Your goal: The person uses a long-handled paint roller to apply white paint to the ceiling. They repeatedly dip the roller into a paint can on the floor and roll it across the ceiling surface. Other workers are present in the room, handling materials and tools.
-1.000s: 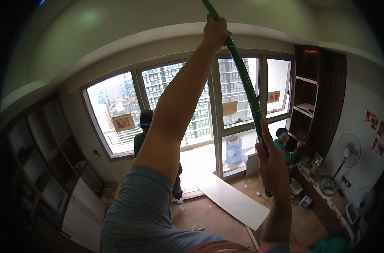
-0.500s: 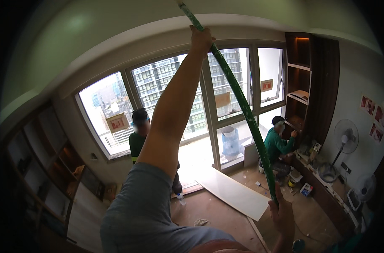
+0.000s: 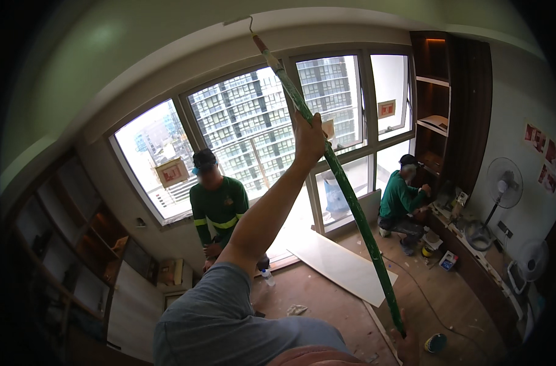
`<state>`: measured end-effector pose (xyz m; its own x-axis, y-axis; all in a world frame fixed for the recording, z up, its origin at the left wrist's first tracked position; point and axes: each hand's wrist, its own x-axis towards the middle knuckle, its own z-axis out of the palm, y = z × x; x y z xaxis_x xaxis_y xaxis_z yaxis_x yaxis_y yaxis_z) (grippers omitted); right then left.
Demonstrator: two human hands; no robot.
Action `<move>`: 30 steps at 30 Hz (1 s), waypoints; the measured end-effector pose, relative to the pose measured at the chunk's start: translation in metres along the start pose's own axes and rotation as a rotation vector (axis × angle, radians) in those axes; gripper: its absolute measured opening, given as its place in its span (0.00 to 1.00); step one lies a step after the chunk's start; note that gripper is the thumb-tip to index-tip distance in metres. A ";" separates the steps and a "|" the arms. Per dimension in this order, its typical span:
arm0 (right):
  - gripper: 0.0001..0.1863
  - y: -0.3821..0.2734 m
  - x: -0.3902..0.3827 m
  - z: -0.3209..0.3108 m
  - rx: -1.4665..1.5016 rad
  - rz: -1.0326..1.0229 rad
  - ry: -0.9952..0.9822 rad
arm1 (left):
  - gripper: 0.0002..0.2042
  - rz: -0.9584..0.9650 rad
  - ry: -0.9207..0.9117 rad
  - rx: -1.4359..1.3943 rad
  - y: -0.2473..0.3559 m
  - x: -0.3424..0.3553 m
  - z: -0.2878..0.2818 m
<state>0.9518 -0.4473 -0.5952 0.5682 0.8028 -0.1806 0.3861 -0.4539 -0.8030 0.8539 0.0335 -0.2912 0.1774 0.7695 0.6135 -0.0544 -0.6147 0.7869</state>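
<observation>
A long green pole, spattered with pale paint, runs from the lower right up toward the ceiling. A thin bent wire frame tops it, with what looks like a paint roller against the ceiling. My left hand, arm raised, is wrapped round the upper part of the pole. Low at the right, my right hand grips the pole's bottom end; its lower part is cut off by the picture's edge.
One co-worker in green stands near the window; another crouches by the shelves. A white board lies on the floor beside a water bottle. A tin stands near my right hand. Two fans are at the right.
Both my hands have come down with the pole, bringing its roller end into view at the ceiling. The standing co-worker now shows more fully beside my arm.
</observation>
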 end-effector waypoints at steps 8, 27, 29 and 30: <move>0.32 0.027 0.012 0.018 0.042 0.128 -0.032 | 0.26 0.004 -0.024 0.011 0.006 -0.010 0.012; 0.34 -0.174 0.088 -0.013 0.134 -0.646 0.241 | 0.41 0.311 -0.001 0.008 0.125 0.167 -0.009; 0.34 -0.213 0.095 -0.035 0.141 -0.636 0.288 | 0.42 0.230 -0.093 0.009 0.159 0.150 0.008; 0.34 -0.232 0.098 -0.043 0.131 -0.651 0.298 | 0.43 0.248 -0.084 0.019 0.165 0.150 0.006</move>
<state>0.9494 -0.2799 -0.4019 0.4341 0.7464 0.5044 0.6338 0.1448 -0.7598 0.8776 0.0469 -0.0696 0.2420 0.5779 0.7794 -0.0881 -0.7868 0.6108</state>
